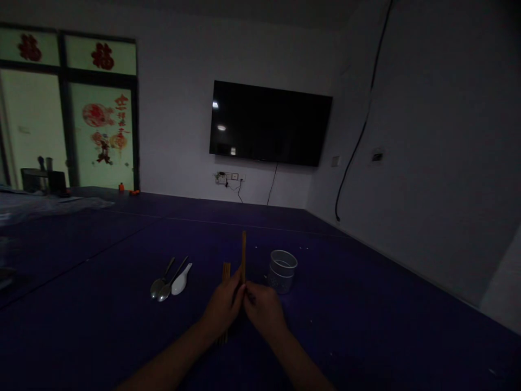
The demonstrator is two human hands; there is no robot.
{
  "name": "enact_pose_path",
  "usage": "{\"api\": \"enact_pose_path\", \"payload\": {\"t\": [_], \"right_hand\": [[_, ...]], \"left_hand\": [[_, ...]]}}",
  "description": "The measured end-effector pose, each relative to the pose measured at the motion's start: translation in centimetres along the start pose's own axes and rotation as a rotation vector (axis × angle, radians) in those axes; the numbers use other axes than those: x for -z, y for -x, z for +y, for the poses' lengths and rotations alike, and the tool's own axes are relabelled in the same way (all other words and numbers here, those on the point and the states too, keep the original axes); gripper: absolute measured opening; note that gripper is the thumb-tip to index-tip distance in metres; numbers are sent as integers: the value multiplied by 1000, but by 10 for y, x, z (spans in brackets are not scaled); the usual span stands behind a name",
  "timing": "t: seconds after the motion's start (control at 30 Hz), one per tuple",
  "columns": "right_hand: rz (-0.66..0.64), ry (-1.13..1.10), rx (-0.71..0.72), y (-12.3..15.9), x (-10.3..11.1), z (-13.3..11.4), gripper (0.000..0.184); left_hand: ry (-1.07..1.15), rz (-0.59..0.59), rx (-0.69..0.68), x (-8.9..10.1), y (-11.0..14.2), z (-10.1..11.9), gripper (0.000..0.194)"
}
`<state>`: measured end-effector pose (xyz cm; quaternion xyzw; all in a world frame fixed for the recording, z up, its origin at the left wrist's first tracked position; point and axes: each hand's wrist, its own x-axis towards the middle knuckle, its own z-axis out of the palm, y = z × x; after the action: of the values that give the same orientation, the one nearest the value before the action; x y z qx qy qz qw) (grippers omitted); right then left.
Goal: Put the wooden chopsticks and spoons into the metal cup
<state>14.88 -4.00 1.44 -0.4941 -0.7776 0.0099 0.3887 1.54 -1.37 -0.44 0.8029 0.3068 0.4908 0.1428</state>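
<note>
My left hand [223,302] and my right hand [264,308] meet at the middle of the blue surface. Both are closed round the lower part of upright wooden chopsticks [243,252]; how many there are, I cannot tell. More chopsticks [226,268] lie flat beneath my left hand, which hides their middle. Just right of my right hand stands a grey metal holder [282,271], upright with its round mouth facing up. To the left lie two metal spoons [164,292] and a white soup spoon [181,280], side by side.
A television [271,124] hangs on the far wall, and a black cable [358,142] runs down the right wall. Crumpled clear plastic [52,205] and a dark box [43,180] sit at the far left. Small orange things [121,187] lie near the glass door [101,133].
</note>
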Motion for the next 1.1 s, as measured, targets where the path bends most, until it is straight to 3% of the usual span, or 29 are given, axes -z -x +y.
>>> {"api": "enact_pose_path", "payload": {"t": [0.33, 0.57, 0.77, 1.1], "right_hand": [[50, 72, 160, 4, 4, -4, 38], [61, -28, 237, 8, 10, -11, 36], [287, -33, 183, 8, 9, -15, 33], [522, -101, 147, 4, 15, -17, 33]], "left_hand": [[-31, 48, 63, 5, 1, 9, 45], [-166, 118, -105, 7, 3, 3, 41], [-345, 89, -379, 7, 2, -2, 51], [-398, 92, -427, 4, 1, 8, 60]]}}
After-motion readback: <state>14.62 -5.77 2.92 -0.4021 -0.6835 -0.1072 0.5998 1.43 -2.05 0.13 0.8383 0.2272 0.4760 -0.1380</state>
